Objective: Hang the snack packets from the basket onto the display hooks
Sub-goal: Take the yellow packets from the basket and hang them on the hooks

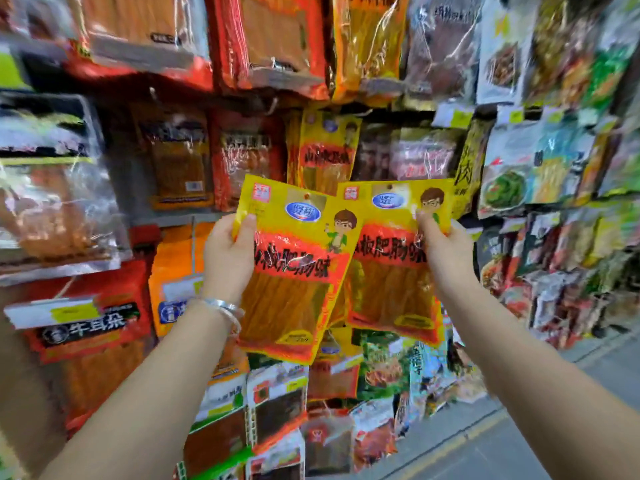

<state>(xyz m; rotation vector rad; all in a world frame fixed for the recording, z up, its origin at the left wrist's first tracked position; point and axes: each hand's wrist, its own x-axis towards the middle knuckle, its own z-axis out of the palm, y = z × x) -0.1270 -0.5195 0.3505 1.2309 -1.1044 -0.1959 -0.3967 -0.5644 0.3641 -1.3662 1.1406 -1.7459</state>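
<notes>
My left hand (pixel 228 254) grips the left edge of a yellow and red snack packet (pixel 294 271), thumb on its front. My right hand (pixel 443 247) pinches a second, matching packet (pixel 388 271) near its upper right corner. The two packets overlap in the middle, the left one in front, and both are held upright before the display. Just above and behind them, several packets of the same yellow kind (pixel 325 150) hang on a hook. The basket is out of view.
Hanging snack packets fill the wall: orange and red ones (pixel 180 161) to the left, large red packs (pixel 270 39) above, green and mixed ones (pixel 540 161) to the right. More packets (pixel 277 403) hang below my hands. Grey floor (pixel 519 438) shows at lower right.
</notes>
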